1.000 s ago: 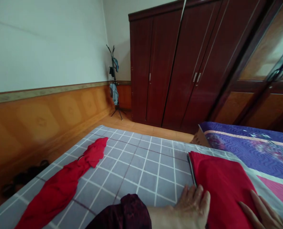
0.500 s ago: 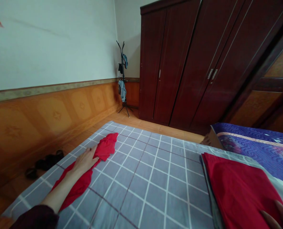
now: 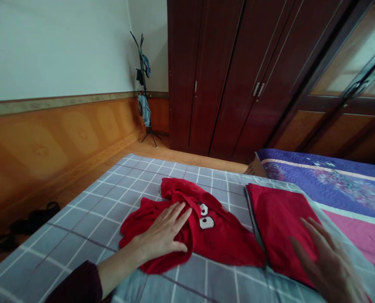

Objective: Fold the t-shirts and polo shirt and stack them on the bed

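Observation:
A crumpled red garment (image 3: 225, 240) with a white cartoon-eye print lies on the grey checked bedspread (image 3: 89, 219). My left hand (image 3: 165, 231) rests on its left part, fingers spread and palm down, grasping nothing. To the right is a folded red cloth (image 3: 278, 214) with a dark layer showing under its left edge. Over the right side of this folded cloth is my right hand (image 3: 328, 256), its fingers apart and slightly blurred, holding nothing. Whether its fingertips touch the cloth is unclear.
A bed with a purple and pink cover (image 3: 339, 181) stands at the right. Behind are a dark red wardrobe (image 3: 219, 84) and a coat rack (image 3: 144, 88) with hanging items. Dark shoes (image 3: 32, 223) lie on the floor at the left.
The red garment now lies nearer the middle and is more spread, its eye print showing. My left hand has moved right with it. The view has shifted, and more of my right hand shows.

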### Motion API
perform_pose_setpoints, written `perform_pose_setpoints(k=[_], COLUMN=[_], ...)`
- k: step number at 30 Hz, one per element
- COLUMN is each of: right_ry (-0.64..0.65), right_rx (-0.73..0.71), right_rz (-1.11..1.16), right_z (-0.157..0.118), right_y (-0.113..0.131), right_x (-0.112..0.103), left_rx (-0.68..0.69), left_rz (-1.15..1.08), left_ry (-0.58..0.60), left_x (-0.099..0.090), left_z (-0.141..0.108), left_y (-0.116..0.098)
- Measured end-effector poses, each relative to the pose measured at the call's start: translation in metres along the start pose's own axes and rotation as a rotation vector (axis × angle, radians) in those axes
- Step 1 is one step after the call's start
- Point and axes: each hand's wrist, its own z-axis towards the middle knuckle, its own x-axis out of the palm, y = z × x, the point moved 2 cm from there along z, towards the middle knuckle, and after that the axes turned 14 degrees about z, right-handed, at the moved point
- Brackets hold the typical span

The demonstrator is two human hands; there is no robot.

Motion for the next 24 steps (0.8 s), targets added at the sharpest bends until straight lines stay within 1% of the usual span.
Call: perform_pose_setpoints(k=[1,2,3,5,7,9,10,12,14,15,17,19,20,21,22,23,24], right_ry=[0.024,0.078,0.128,0.21,0.274,0.338,0.373,0.446,0.527,0.58,0.723,0.911,0.977,1.011,1.016,0.989,0.934], right_rx=[-0.025,-0.052,-0.07,-0.104,-0.101,-0.061,-0.034,0.018,0.068,0.099,0.193,0.279,0.298,0.301,0.283,0.248,0.204], right_rz=[0.018,0.045,0.058,0.07,0.057,0.034,0.02,-0.007,-0.006,0.019,0.133,0.335,0.437,0.51,0.55,0.55,0.516], right_z=[-0.002,-0.004,-0.007,-0.013,-0.017,-0.016,-0.014,-0.009,-0.003,-0.002,-0.005,-0.014,-0.018,-0.022,-0.024,-0.023,-0.02], right_y=[0.024,0.045,0.063,0.087,0.095,0.094,0.092,0.091,0.096,0.103,0.123,0.148,0.16,0.17,0.177,0.18,0.181], right_x=[0.006,0.016,0.028,0.054,0.079,0.096,0.102,0.105,0.1,0.095,0.084,0.072,0.068,0.064,0.063,0.063,0.066], left_rx=[-0.03,-0.052,-0.07,-0.106,-0.16,-0.24,-0.291,-0.408,-0.543,-0.618,-0.785,-0.929,-0.99,-1.035,-1.054,-1.038,-0.99], left_rz=[-0.014,-0.025,-0.032,-0.043,-0.094,-0.233,-0.335,-0.592,-0.865,-0.977,-1.081,-1.004,-0.891,-0.726,-0.521,-0.309,-0.126], left_ry=[0.048,0.083,0.095,0.054,-0.04,-0.139,-0.179,-0.235,-0.282,-0.314,-0.441,-0.618,-0.726,-0.833,-0.928,-0.99,-1.023], left_x=[0.01,0.019,0.026,0.033,0.033,0.025,0.019,0.004,-0.012,-0.02,-0.034,-0.046,-0.052,-0.057,-0.062,-0.065,-0.066], left_z=[-0.002,-0.004,-0.006,-0.009,-0.013,-0.021,-0.026,-0.043,-0.064,-0.076,-0.098,-0.114,-0.119,-0.122,-0.123,-0.121,-0.118], left_y=[0.005,0.009,0.012,0.018,0.024,0.034,0.041,0.058,0.077,0.088,0.111,0.133,0.141,0.145,0.144,0.136,0.123])
